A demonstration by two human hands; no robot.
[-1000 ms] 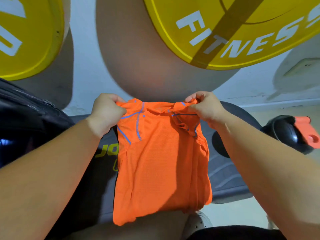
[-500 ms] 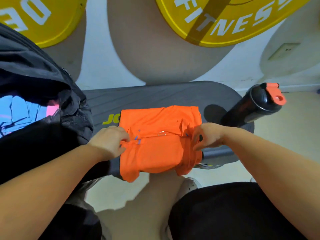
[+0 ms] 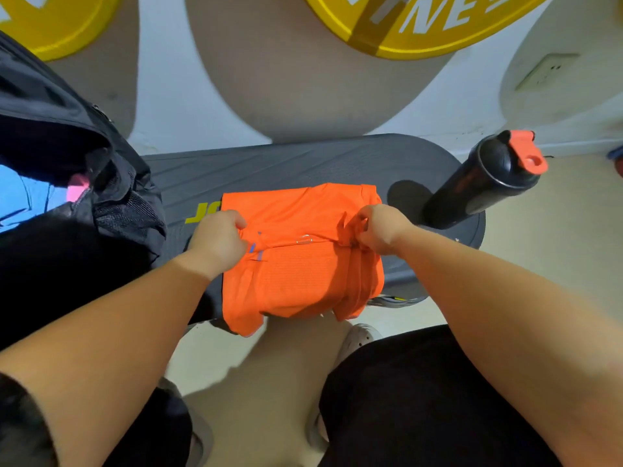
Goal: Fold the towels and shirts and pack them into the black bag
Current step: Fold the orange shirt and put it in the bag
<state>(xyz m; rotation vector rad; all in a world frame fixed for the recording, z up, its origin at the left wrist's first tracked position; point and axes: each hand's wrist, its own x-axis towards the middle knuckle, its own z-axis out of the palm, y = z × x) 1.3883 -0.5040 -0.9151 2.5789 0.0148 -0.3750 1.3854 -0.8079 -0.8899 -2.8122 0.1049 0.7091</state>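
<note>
Down from the air since a second ago, the shirt (image 3: 303, 281) now lies folded on the tabletop (image 3: 303, 163), and both hands have come down with it.

Nearest are the person's legs in black shorts (image 3: 421, 399), with a pale shoe (image 3: 360, 335) on the floor between them. Both forearms reach forward over the knees.

The left hand (image 3: 219, 241) sits at the shirt's left edge, its fingers curled and pinching the cloth at a crease that runs across the middle. The right hand (image 3: 381, 230) mirrors it at the right edge, fingers curled and pinching a bunched fold of fabric.

The shirt is orange with short blue stitch lines near the left hand. Its far half rests flat on the tabletop; its near half hangs over the front edge, the bottom left corner lowest.

The tabletop is dark grey and ribbed, with yellow lettering partly hidden under the shirt and the left hand.

To the left the black bag (image 3: 111, 183) stands open, covering that end of the tabletop and well apart from the shirt. Blue cloth (image 3: 27, 200) and a bit of pink (image 3: 78, 192) show inside it.

At the right end stands a black bottle (image 3: 472, 190) with an orange lid, near the right hand but not touching.

Beyond, yellow weight plates (image 3: 421, 32) lean on a pale wall with a socket (image 3: 546, 70).
</note>
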